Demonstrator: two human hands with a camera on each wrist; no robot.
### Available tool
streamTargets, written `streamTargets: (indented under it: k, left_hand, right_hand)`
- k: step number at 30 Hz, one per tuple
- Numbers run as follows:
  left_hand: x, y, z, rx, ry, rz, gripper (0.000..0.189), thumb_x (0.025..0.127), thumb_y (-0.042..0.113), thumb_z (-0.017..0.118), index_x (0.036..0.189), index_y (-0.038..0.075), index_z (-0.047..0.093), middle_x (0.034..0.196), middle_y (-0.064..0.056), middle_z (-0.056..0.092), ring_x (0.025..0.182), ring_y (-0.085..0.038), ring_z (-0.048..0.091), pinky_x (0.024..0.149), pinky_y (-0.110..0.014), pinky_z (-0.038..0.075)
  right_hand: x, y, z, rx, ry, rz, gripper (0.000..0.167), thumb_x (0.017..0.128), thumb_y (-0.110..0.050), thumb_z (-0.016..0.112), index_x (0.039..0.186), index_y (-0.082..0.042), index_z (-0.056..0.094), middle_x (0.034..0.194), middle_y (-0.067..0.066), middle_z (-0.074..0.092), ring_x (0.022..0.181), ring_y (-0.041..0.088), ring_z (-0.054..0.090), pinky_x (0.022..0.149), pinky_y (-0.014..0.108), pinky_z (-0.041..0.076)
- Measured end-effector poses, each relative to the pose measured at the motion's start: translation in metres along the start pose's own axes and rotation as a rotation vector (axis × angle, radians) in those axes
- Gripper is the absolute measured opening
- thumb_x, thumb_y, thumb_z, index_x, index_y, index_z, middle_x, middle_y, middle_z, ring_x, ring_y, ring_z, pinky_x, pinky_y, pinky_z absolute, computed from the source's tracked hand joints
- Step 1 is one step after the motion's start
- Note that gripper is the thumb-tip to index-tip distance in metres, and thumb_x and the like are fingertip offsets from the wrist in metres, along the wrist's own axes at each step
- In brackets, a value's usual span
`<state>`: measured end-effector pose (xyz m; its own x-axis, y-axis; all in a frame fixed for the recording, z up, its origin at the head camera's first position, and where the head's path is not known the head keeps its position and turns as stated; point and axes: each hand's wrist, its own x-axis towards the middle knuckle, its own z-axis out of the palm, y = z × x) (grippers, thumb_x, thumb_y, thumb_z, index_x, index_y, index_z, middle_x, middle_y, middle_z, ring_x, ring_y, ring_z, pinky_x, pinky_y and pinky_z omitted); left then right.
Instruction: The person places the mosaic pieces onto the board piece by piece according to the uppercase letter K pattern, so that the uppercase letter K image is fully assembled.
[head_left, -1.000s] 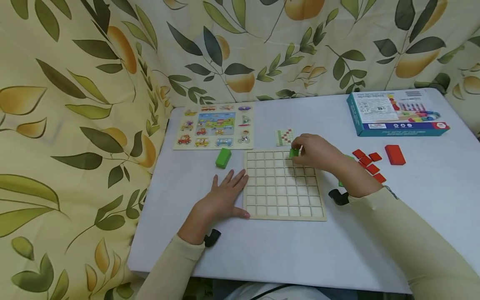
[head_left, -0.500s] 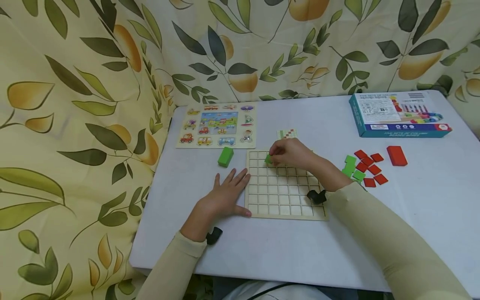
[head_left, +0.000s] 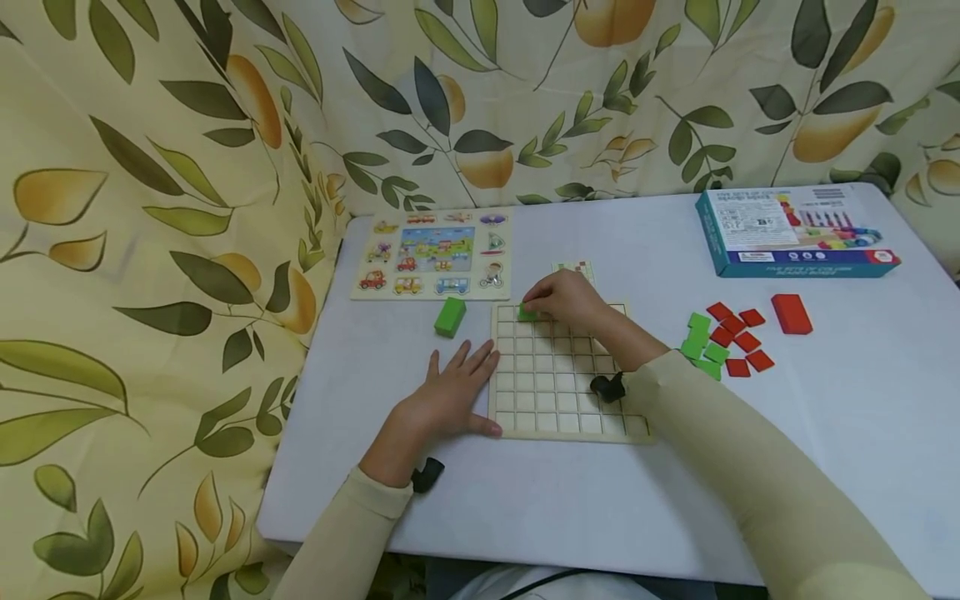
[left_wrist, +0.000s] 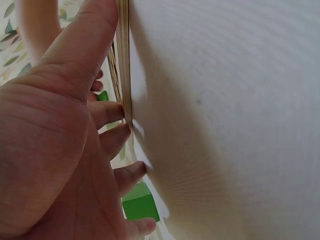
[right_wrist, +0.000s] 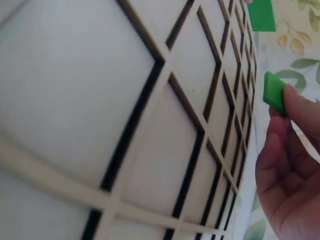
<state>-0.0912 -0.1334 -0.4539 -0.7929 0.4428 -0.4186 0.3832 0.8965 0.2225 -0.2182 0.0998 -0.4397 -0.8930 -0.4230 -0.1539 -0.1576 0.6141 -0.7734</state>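
One green tile point(right_wrist: 274, 91) in work: thumb and fingers of your right hand point(head_left: 566, 302) pinch it by the far-left corner of the grid board point(head_left: 573, 437). Tilted; cannot tell whether it touches the lattice. Your left hand point(head_left: 447, 397) lies with fingers straight and spread, tips against the board's left edge.

For good seating, as I judge it: brace that left edge lightly, so the board cannot skate over the cloth. Level the tile, square its sides to one cell, lower it, then press flat with a fingertip. A tipped corner would likely catch on the lattice.

Count, table point(head_left: 600, 500): seven loose red tiles point(head_left: 722, 336) towards the right edge; beside them green tiles point(head_left: 716, 353), about five showing, overlapped and close against your sleeve, so not certain. Thick pieces: one green block point(head_left: 450, 317) nearer the left edge, one red block point(head_left: 792, 314) nearer the right. One picture board point(head_left: 437, 250) at the far-left corner, one box point(head_left: 798, 229) at the far-right, one small card point(head_left: 568, 267) between
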Motion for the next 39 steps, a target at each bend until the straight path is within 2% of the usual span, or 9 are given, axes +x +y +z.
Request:
streamTargets:
  k: [4,13,24,29,32,36,39]
  left_hand:
    - [0.003,0.003,0.003,0.002,-0.004,0.017,0.123,0.072,0.073,0.072,0.164,0.022,0.007,0.169,0.008,-0.006,0.154,-0.027,-0.007,0.115,-0.069,0.003]
    - [0.007,0.013,0.002,0.006,-0.007,0.037,0.123,0.072,0.072,0.073,0.164,0.022,0.007,0.168,0.008,-0.007,0.154,-0.027,-0.007,0.115,-0.068,0.002]
    - [0.013,0.022,-0.003,0.024,-0.015,0.058,0.123,0.073,0.072,0.073,0.164,0.021,0.008,0.169,0.007,-0.005,0.154,-0.028,-0.007,0.115,-0.068,0.004]
    - [0.018,0.023,-0.005,0.023,-0.017,0.059,0.124,0.072,0.072,0.074,0.164,0.021,0.008,0.169,0.007,-0.005,0.154,-0.028,-0.007,0.115,-0.068,0.003]
    - [0.015,0.021,-0.003,0.011,-0.020,0.048,0.124,0.072,0.071,0.075,0.164,0.020,0.009,0.169,0.005,-0.003,0.154,-0.029,-0.006,0.115,-0.068,0.003]
    - [0.005,0.012,0.000,-0.008,-0.018,0.005,0.125,0.071,0.069,0.077,0.164,0.019,0.009,0.169,0.004,-0.002,0.154,-0.028,-0.006,0.116,-0.068,0.002]
    - [-0.004,0.004,0.001,-0.015,-0.003,-0.014,0.125,0.071,0.068,0.078,0.163,0.019,0.010,0.169,0.004,-0.001,0.154,-0.029,-0.006,0.115,-0.068,0.002]
  right_hand:
    - [-0.001,0.004,0.002,-0.023,0.024,0.017,0.018,0.094,-0.021,0.073,0.103,-0.006,0.079,0.105,0.009,0.075,0.103,0.026,0.064,0.088,0.043,0.051]
    - [-0.005,0.008,0.005,-0.111,0.085,0.051,0.018,0.095,-0.021,0.073,0.099,-0.004,0.078,0.099,0.010,0.075,0.099,0.029,0.066,0.092,0.047,0.049]
    - [-0.011,0.008,-0.001,-0.195,0.113,0.101,0.014,0.094,-0.019,0.073,0.092,-0.006,0.075,0.091,0.009,0.073,0.089,0.027,0.066,0.083,0.043,0.051]
    - [-0.012,0.009,-0.006,-0.179,0.128,0.093,0.013,0.094,-0.019,0.074,0.092,-0.006,0.076,0.090,0.008,0.073,0.090,0.027,0.066,0.084,0.044,0.051]
    - [-0.019,0.008,-0.013,-0.131,0.128,0.083,0.014,0.094,-0.018,0.073,0.095,-0.004,0.076,0.094,0.010,0.074,0.096,0.030,0.065,0.086,0.045,0.050]
    - [-0.035,0.006,-0.036,-0.071,0.127,0.088,0.016,0.096,-0.018,0.070,0.101,-0.003,0.075,0.106,0.014,0.071,0.109,0.034,0.061,0.090,0.048,0.049]
    - [-0.054,0.015,-0.059,-0.063,0.130,0.144,0.022,0.097,-0.022,0.070,0.107,-0.003,0.074,0.111,0.014,0.068,0.108,0.033,0.059,0.086,0.044,0.049]
